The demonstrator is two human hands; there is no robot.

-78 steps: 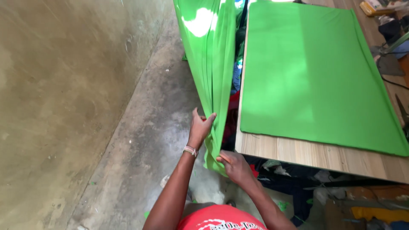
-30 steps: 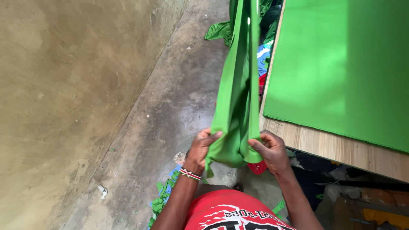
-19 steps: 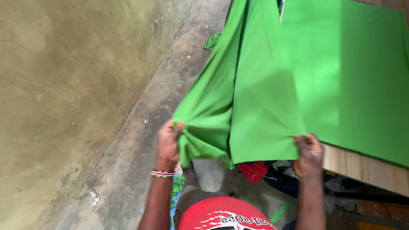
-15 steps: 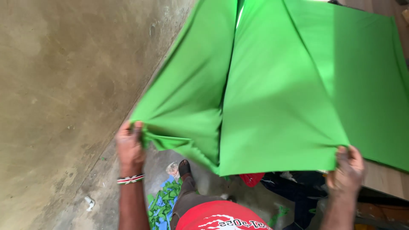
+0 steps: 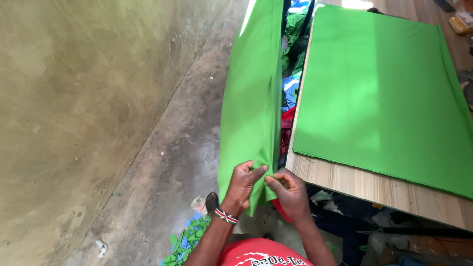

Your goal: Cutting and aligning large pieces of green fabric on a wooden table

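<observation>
A long strip of bright green fabric (image 5: pixel 249 103) hangs folded lengthwise beside the table and runs up and away from me. My left hand (image 5: pixel 243 185) pinches its near end from the left. My right hand (image 5: pixel 289 193) pinches the same end from the right, its fingertips touching those of the left hand. A second green sheet (image 5: pixel 384 93) lies spread flat on the wooden table (image 5: pixel 374 189) to the right of my hands. My left wrist wears a beaded bracelet (image 5: pixel 225 216).
A bare concrete wall (image 5: pixel 74 108) and concrete floor (image 5: pixel 172 162) fill the left. Green and blue fabric scraps (image 5: pixel 185 241) lie on the floor by my foot. Mixed cloth pieces (image 5: pixel 290 83) are heaped between the hanging strip and the table edge.
Half a second ago my hands were wide apart, holding the fabric spread open. They have come together and the fabric is folded into a narrow strip.
</observation>
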